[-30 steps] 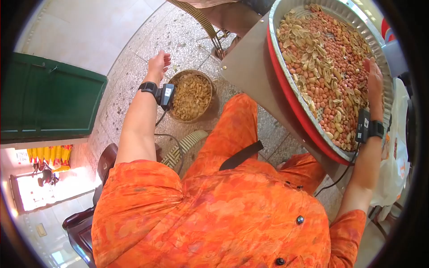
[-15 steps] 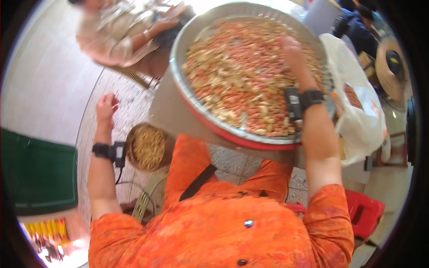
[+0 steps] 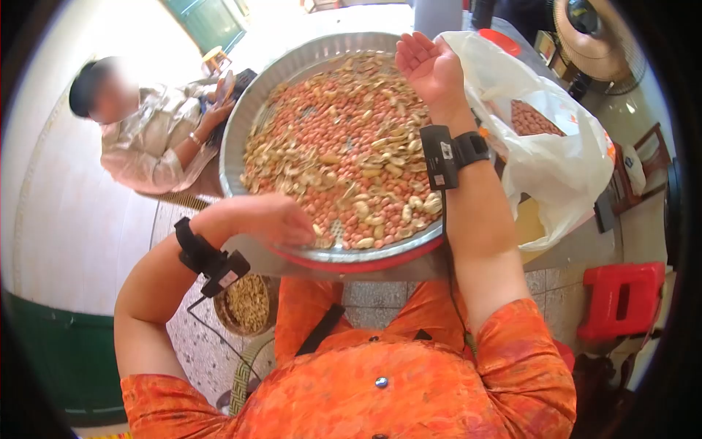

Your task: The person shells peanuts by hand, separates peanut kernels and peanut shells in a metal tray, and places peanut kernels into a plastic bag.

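Observation:
A large round metal tray (image 3: pixel 232 139) holds pink shelled peanuts (image 3: pixel 329 146) mixed with pale broken peanut shells (image 3: pixel 292 175). My left hand (image 3: pixel 281 219) is over the tray's near left rim, knuckles up. Its fingers reach toward the peanuts but are smeared by motion, so what they hold is unclear. At the tray's far right edge, my right hand (image 3: pixel 433 72) is raised with the palm turned up. Its fingers are stretched out and slightly curved, and nothing shows in the palm. Some whole peanuts in their shells (image 3: pixel 365 212) lie near the tray's front.
A white plastic bag (image 3: pixel 541 164) with shelled peanuts (image 3: pixel 534 121) inside stands right of the tray. Below the table's left side is a bucket of shells (image 3: pixel 247 304). A red stool (image 3: pixel 621 300) is at right, a fan (image 3: pixel 596 44) behind. Another person (image 3: pixel 157 128) sits at left.
My left hand has come from above the shell bucket to the tray's near left rim. My right hand has lifted from the peanuts and turned palm up. The view has shifted.

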